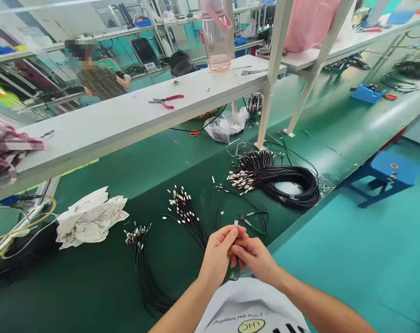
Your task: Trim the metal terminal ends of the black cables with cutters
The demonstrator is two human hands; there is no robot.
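Note:
My left hand [219, 249] is closed, thumb and finger pinching a small white connector [236, 223] at the end of a black cable. Against it, my right hand [256, 260] is closed too, its fingertips around the cable [235, 276] just below; part of the cable is hidden by the fingers. Just beyond my hands lie dark-handled pliers [253, 222] on the green mat. To the left are a cable bundle with white ends [192, 222] and another bundle [142, 266] curving toward me. A large coil of black cables [305, 187] lies at the right.
A white shelf [126, 120] runs above the green bench [102, 277], carrying red-handled pliers [168, 100] and a pink bottle [217, 41]. Crumpled white cloth [92, 217] lies left; a plastic bag [225, 125] sits beneath the shelf. A blue stool [386, 171] stands right. Another person [101, 81] is beyond.

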